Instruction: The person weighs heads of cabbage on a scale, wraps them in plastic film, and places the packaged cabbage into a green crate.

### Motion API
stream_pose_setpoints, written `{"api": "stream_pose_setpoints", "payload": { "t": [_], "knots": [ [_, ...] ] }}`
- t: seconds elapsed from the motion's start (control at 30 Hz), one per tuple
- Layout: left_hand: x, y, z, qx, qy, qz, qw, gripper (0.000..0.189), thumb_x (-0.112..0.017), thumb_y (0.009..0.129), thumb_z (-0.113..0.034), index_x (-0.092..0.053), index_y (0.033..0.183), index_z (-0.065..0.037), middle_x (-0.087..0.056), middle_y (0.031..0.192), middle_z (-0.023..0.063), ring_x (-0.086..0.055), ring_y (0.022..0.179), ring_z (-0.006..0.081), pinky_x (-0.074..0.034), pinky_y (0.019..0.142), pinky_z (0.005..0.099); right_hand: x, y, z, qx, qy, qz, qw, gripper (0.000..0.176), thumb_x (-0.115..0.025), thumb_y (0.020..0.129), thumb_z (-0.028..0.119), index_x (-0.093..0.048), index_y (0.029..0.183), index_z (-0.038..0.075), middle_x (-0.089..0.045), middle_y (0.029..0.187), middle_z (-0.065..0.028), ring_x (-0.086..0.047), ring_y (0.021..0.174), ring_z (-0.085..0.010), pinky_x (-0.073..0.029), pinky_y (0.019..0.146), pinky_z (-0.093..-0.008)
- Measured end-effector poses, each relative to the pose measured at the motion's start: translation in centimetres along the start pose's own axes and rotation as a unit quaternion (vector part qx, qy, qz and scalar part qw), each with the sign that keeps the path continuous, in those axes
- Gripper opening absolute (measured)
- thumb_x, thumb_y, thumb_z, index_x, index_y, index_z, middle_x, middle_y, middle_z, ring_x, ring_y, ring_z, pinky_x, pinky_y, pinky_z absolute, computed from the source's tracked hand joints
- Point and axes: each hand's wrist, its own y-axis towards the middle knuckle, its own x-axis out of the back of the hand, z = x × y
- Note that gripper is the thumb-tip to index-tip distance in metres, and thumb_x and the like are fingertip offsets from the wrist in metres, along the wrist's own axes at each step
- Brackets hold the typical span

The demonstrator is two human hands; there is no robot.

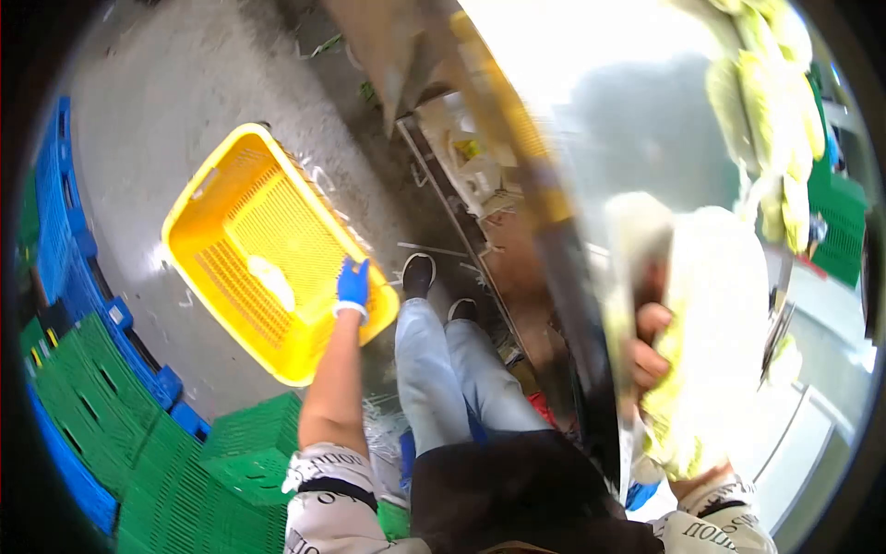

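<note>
Head view: the right hand (652, 349) is clamping a pale leafy cabbage (715, 305) above the worktop (637, 111), while the gloved left hand (352, 284) is reaching to a yellow basket (242, 222).

Bare right fingers are curling against the cabbage's side, and its bulk is filling the space just beside them; a blurred pale shape (639, 222) is showing beyond their tips, too smeared to identify. More cabbages (761, 102) are lying farther beyond those fingers. Blue-gloved left fingers are pointing away from the body at the basket's near end, slightly apart, though whether they are gripping its rim is impossible to tell; a white piece (272, 282) is resting inside the basket, to their left.
</note>
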Motion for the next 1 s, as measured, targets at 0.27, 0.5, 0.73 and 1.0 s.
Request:
{"api": "stream_pose_setpoints", "payload": {
  "t": [0.27, 0.5, 0.73, 1.0],
  "knots": [
    [10.2, -21.5, -19.6, -0.074, -0.330, 0.042, 0.940, 0.036, -0.046, 0.097, -0.023, -0.051, 0.124, 0.001, -0.061, 0.111, 0.0105, -0.063, 0.086, 0.0200, -0.051, 0.075, 0.0301, -5.0, 3.6, -2.7, -0.003, 0.272, 0.249, 0.929, 0.073, -0.052, 0.075, 0.053, -0.053, 0.122, -0.003, -0.060, 0.116, -0.0193, -0.060, 0.102, -0.0324, -0.048, 0.092, -0.0439],
    [17.9, -30.2, -37.1, -0.302, -0.185, 0.014, 0.935, 0.022, -0.045, 0.095, -0.007, -0.056, 0.112, 0.001, -0.062, 0.097, 0.0114, -0.059, 0.081, 0.0159, -0.048, 0.074, 0.0284, -1.7, -13.2, -0.1, 0.125, 0.172, 0.080, 0.974, 0.083, -0.070, 0.071, 0.024, -0.029, 0.140, 0.002, -0.047, 0.131, -0.0154, -0.050, 0.117, -0.0257, -0.042, 0.099, -0.0383],
    [2.5, -39.3, -44.4, -0.287, -0.123, 0.363, 0.878, 0.019, -0.058, 0.090, -0.014, -0.061, 0.104, -0.001, -0.063, 0.084, 0.0072, -0.061, 0.074, 0.0141, -0.049, 0.069, 0.0287, 12.5, -25.5, 0.9, 0.337, -0.105, -0.281, 0.892, 0.094, -0.076, 0.067, 0.015, -0.022, 0.143, 0.005, -0.043, 0.133, -0.0153, -0.045, 0.122, -0.0255, -0.037, 0.102, -0.0371],
    [-7.6, -45.8, -46.2, -0.322, 0.145, 0.435, 0.828, 0.038, -0.062, 0.086, -0.028, -0.057, 0.113, -0.002, -0.067, 0.088, 0.0130, -0.064, 0.078, 0.0199, -0.050, 0.070, 0.0306, 20.2, -24.3, -1.6, 0.235, -0.393, -0.492, 0.741, 0.088, -0.077, 0.067, 0.036, -0.034, 0.139, 0.009, -0.040, 0.133, -0.0227, -0.038, 0.124, -0.0385, -0.034, 0.103, -0.0420]
  ]
}}
